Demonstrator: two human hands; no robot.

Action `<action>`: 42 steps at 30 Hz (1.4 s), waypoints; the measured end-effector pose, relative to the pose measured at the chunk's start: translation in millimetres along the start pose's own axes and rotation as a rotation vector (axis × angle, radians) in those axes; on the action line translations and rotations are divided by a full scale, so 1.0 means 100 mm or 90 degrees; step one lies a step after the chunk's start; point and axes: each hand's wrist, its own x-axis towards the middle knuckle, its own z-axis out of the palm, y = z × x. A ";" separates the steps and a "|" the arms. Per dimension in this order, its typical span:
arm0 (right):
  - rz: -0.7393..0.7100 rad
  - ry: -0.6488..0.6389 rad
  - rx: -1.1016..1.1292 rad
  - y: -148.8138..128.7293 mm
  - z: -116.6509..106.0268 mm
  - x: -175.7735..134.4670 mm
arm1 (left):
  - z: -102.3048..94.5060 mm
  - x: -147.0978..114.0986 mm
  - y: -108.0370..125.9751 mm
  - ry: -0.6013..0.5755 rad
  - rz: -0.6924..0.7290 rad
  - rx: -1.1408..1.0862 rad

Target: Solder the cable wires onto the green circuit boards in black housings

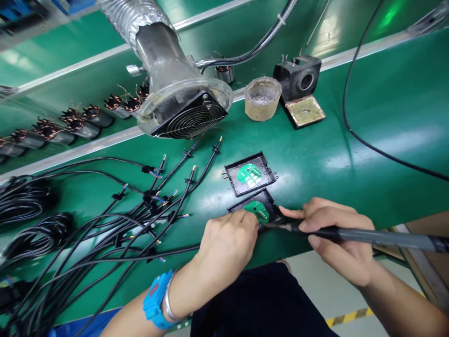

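My right hand (340, 238) is wrapped round a soldering iron (382, 237), whose tip points left at the lower green circuit board (257, 210). That board sits in a black plastic case (271, 200) near the bench's front edge. My left hand (228, 243) is closed at the board's near edge, and a black cable (175, 252) runs from the left into it. Its fingertips and the cable's end are hidden from me. Just beyond lies a second black case (233, 186) with another green board (248, 174) inside.
Black cables (115, 234) with bared coloured wire ends spread over the left side. A fume extractor (191, 114) hangs above the bench. Farther back stand a round pot (263, 108) and a soldering iron stand (298, 79) with a sponge tray. Several copper-wound motor parts (82, 126) line the back ledge.
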 end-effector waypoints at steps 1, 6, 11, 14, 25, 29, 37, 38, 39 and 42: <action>0.003 -0.007 -0.004 -0.01 -0.01 0.03 | 0.00 0.00 0.00 -0.003 -0.006 -0.004; 0.010 -0.044 -0.007 -0.02 -0.06 0.11 | -0.02 0.04 0.01 -0.022 -0.022 -0.018; 0.023 -0.087 -0.015 0.02 -0.11 0.19 | 0.00 0.03 -0.01 -0.039 -0.037 -0.021; 0.026 -0.099 -0.005 0.02 -0.13 0.21 | 0.00 0.02 -0.02 -0.039 -0.035 -0.017; 0.024 -0.120 0.008 0.05 -0.15 0.23 | 0.00 0.01 -0.02 -0.057 -0.047 -0.043; 0.021 -0.137 0.010 0.06 -0.17 0.26 | 0.00 0.02 -0.02 -0.048 -0.047 -0.044; 0.030 -0.174 0.002 0.09 -0.22 0.33 | -0.03 0.04 -0.01 -0.052 -0.056 -0.058; 0.028 -0.175 0.003 0.09 -0.23 0.33 | -0.03 0.04 -0.01 -0.053 -0.057 -0.060; 0.029 -0.178 0.006 0.09 -0.23 0.33 | -0.03 0.04 -0.01 -0.054 -0.058 -0.062; 0.038 -0.192 0.015 0.09 -0.24 0.34 | -0.03 0.04 -0.01 -0.060 -0.063 -0.067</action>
